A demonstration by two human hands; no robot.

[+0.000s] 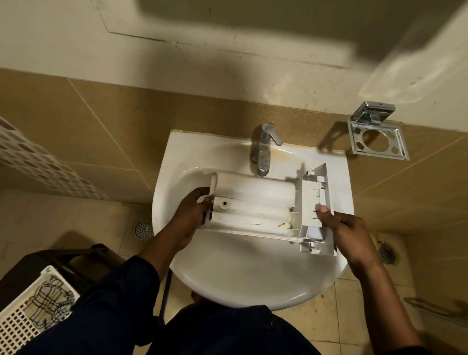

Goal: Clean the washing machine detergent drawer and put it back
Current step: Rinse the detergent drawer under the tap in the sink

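Note:
The white detergent drawer (256, 204) lies upside down across the white sink basin (235, 273), its rounded underside facing up and its front panel at the right. My left hand (193, 213) grips the drawer's rear end at the left. On the right, my right hand (346, 235) holds the front panel, thumb pressed on its inner face. Small brown stains show along the drawer's near edge. A chrome tap (265, 149) stands just behind the drawer, with no water seen running.
A chrome soap-dish holder (377, 139) is fixed to the tiled wall at the right. A white laundry basket (19, 317) with cloth stands on the floor at lower left. Floor drains (143, 229) sit beside the sink. A metal rail (447, 312) runs at the right.

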